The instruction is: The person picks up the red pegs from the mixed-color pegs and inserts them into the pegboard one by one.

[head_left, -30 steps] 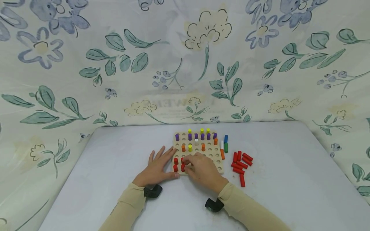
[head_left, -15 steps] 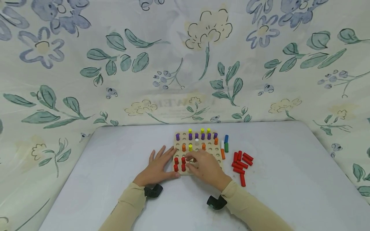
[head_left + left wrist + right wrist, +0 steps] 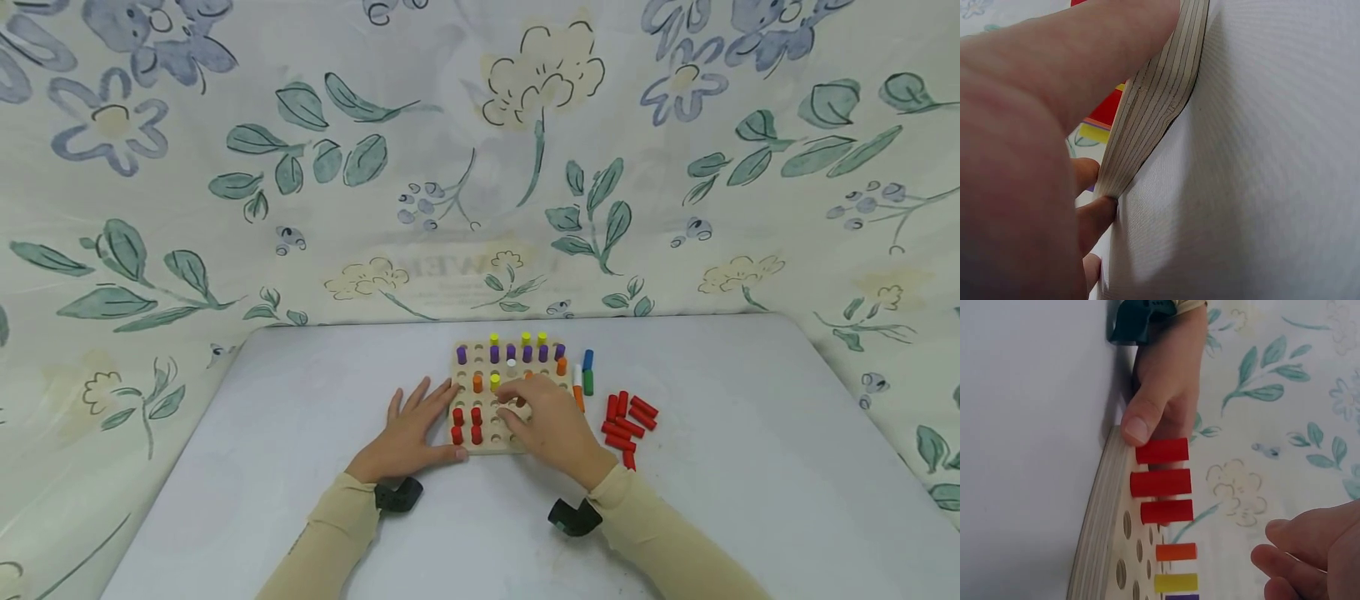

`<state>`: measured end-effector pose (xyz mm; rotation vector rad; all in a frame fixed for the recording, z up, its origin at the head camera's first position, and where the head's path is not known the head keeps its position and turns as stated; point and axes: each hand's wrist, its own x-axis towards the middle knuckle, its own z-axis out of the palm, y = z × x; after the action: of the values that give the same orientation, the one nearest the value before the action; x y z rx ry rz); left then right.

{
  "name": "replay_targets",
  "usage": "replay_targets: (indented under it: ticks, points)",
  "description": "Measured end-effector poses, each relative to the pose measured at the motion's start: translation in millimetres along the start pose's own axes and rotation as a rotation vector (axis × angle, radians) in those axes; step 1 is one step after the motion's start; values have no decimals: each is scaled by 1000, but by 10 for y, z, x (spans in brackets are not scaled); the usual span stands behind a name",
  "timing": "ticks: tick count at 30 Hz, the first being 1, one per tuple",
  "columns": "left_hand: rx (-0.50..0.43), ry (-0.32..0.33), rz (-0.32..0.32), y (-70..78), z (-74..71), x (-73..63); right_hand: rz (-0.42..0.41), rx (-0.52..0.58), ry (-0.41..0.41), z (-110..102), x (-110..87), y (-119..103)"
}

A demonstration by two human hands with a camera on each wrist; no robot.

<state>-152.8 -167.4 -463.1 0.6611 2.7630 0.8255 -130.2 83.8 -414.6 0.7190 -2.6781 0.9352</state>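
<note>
A wooden pegboard (image 3: 487, 451) with rows of holes lies on the table. My left hand (image 3: 407, 439) rests at the board's left side with fingers spread, its thumb by the front left corner. Red pegs (image 3: 476, 435) stand upright in a small block at that corner. My right hand (image 3: 553, 427) hovers over the right part of the board, thumb and fingers apart with nothing between them; it hides several holes. In the right wrist view the right-hand fingers (image 3: 1300, 550) are clear of the red peg (image 3: 1161, 483). The left wrist view shows the board's layered edge (image 3: 1157, 103) against the left fingers.
Purple pegs (image 3: 494, 354), yellow pegs (image 3: 494, 339), orange pegs (image 3: 477, 383) and a white peg (image 3: 512, 367) stand farther back in the board. Blue (image 3: 588, 359) and green (image 3: 588, 382) pegs lie beside it. Loose red pegs (image 3: 619, 443) lie scattered to the right.
My right hand has let go of the red peg at the front left block and moved right and slightly back, away from it. The left hand stays in place.
</note>
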Motion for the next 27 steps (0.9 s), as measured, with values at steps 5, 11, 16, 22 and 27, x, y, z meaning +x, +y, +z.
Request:
replay_targets:
  ticks: [5, 11, 16, 22, 27]
  points:
    - [0, -4, -2, -14, 1, 0, 21, 0, 14, -72, -5, 51]
    - [-12, -7, 1, -4, -12, -11, 43, -9, 29, -155, -35, 94]
    - [-24, -10, 6, 0, -11, -12, 71, -35, 44, -212, -70, 154]
    - [-26, -11, 5, -10, -7, -9, 102, -44, 66, -278, -102, 263]
    - [-20, -10, 11, -20, -16, -14, 97, -23, 86, -321, -111, 362]
